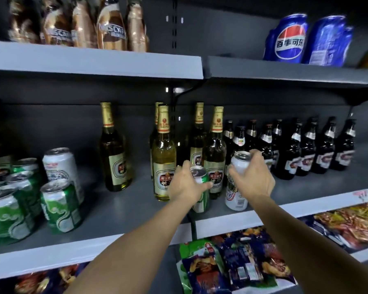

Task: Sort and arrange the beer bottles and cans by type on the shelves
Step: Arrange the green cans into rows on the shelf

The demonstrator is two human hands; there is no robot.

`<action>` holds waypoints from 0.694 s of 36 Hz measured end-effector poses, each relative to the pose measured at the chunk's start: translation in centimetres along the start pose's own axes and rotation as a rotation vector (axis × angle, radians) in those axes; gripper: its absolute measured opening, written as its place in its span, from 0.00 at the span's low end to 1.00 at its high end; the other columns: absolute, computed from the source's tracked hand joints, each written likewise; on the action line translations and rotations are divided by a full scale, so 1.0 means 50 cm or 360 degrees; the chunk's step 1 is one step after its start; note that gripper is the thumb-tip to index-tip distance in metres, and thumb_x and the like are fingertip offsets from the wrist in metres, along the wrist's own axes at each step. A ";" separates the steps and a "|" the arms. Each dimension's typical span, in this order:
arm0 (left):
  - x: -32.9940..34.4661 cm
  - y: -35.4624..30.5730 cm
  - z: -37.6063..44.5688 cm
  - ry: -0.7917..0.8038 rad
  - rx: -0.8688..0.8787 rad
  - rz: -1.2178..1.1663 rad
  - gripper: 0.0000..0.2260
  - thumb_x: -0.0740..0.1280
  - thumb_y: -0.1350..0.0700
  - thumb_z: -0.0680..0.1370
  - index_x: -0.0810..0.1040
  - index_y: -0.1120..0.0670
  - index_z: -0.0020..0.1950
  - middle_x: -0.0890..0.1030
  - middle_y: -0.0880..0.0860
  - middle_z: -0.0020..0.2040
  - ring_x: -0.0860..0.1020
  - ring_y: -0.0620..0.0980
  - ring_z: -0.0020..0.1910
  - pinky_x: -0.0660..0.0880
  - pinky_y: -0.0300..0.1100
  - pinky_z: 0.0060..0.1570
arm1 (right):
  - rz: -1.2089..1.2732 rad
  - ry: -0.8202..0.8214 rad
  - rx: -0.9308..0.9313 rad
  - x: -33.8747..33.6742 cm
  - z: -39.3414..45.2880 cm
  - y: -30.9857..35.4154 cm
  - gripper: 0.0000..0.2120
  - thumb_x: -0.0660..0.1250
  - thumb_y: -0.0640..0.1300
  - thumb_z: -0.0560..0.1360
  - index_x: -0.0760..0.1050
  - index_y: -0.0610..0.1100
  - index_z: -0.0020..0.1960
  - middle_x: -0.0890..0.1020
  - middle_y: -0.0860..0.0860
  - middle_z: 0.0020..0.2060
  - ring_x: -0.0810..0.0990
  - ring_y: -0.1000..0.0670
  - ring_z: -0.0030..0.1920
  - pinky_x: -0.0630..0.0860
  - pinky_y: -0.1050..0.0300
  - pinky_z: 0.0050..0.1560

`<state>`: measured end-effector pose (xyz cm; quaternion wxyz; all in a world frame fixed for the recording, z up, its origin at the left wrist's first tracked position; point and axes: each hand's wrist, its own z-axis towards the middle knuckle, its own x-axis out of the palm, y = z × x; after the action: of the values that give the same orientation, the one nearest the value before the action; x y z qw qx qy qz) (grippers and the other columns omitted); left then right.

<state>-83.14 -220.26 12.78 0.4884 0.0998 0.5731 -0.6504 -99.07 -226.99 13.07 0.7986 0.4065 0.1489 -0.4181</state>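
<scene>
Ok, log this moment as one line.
left hand: holds green can | right hand: holds white can | both cans at middle shelf, before gold-neck bottles

My left hand covers much of the green can, so I can't read its label. Left of it, the green cans are cut by the frame edge. Above, the brown bottles are blurred and cropped.
</scene>
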 end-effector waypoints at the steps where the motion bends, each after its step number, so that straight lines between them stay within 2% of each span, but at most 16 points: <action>1: 0.007 -0.002 0.002 0.0015 0.0001 0.0027 0.29 0.76 0.40 0.67 0.69 0.50 0.61 0.75 0.52 0.58 0.77 0.54 0.55 0.75 0.46 0.45 | -0.0007 0.0006 0.0007 0.003 0.004 -0.002 0.31 0.68 0.59 0.71 0.63 0.45 0.67 0.77 0.48 0.58 0.77 0.43 0.55 0.71 0.51 0.46; 3: 0.019 -0.003 0.006 0.0043 -0.0003 0.0068 0.30 0.76 0.40 0.67 0.68 0.50 0.62 0.75 0.51 0.58 0.76 0.53 0.56 0.76 0.47 0.45 | -0.0051 0.0006 -0.0007 0.006 0.013 -0.003 0.30 0.68 0.59 0.71 0.64 0.44 0.65 0.77 0.47 0.56 0.77 0.42 0.55 0.71 0.51 0.46; 6: 0.030 -0.006 0.006 0.0058 -0.0024 0.0085 0.31 0.76 0.39 0.67 0.68 0.49 0.63 0.74 0.50 0.59 0.76 0.53 0.57 0.76 0.48 0.45 | -0.0232 0.0028 -0.0057 0.012 0.027 -0.002 0.28 0.67 0.59 0.71 0.67 0.42 0.62 0.78 0.44 0.55 0.74 0.40 0.56 0.68 0.47 0.52; 12: 0.037 0.001 -0.006 0.0066 0.0069 0.0131 0.34 0.75 0.40 0.68 0.65 0.51 0.67 0.72 0.50 0.61 0.74 0.52 0.60 0.76 0.49 0.50 | -0.0504 0.0006 -0.0096 0.010 0.025 -0.003 0.32 0.67 0.63 0.71 0.68 0.40 0.63 0.73 0.42 0.61 0.69 0.40 0.61 0.63 0.46 0.56; 15: 0.027 0.012 -0.017 0.0129 0.0140 0.0189 0.38 0.74 0.40 0.69 0.61 0.51 0.72 0.70 0.51 0.65 0.71 0.53 0.65 0.75 0.50 0.54 | -0.0309 -0.0248 -0.0226 0.007 0.015 0.016 0.34 0.63 0.64 0.70 0.69 0.40 0.65 0.73 0.43 0.63 0.68 0.41 0.63 0.62 0.43 0.59; 17: 0.010 0.020 -0.026 0.0100 0.0212 0.0150 0.40 0.72 0.38 0.70 0.59 0.50 0.75 0.68 0.51 0.68 0.69 0.52 0.67 0.74 0.50 0.57 | -0.0089 -0.0421 -0.0450 0.000 0.010 0.059 0.30 0.59 0.60 0.71 0.69 0.42 0.65 0.74 0.45 0.61 0.68 0.43 0.62 0.62 0.45 0.59; 19: -0.018 0.033 -0.034 -0.0069 0.0265 0.0037 0.34 0.69 0.37 0.73 0.62 0.50 0.73 0.70 0.50 0.66 0.70 0.51 0.66 0.74 0.49 0.55 | 0.0082 -0.0489 -0.0708 -0.003 -0.001 0.120 0.25 0.59 0.55 0.72 0.69 0.43 0.65 0.75 0.46 0.59 0.68 0.45 0.60 0.61 0.47 0.58; 21: -0.057 0.051 -0.034 -0.0299 0.0267 0.0000 0.25 0.67 0.40 0.75 0.68 0.50 0.67 0.72 0.49 0.60 0.72 0.50 0.61 0.74 0.48 0.50 | 0.0284 -0.0506 -0.0953 0.000 -0.019 0.192 0.22 0.60 0.50 0.72 0.71 0.42 0.64 0.77 0.46 0.57 0.69 0.46 0.59 0.63 0.49 0.57; 25: -0.165 0.114 -0.005 -0.0634 0.0189 0.0053 0.13 0.66 0.51 0.77 0.73 0.53 0.60 0.73 0.52 0.55 0.72 0.53 0.57 0.72 0.50 0.47 | 0.0557 -0.0267 -0.1258 0.034 -0.083 0.323 0.18 0.60 0.47 0.72 0.75 0.43 0.59 0.80 0.47 0.53 0.72 0.48 0.55 0.66 0.53 0.52</action>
<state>-74.85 -214.98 14.69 0.5961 0.0073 0.4242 -0.6817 -84.88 -219.56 17.95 0.9608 0.0534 0.1610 -0.2191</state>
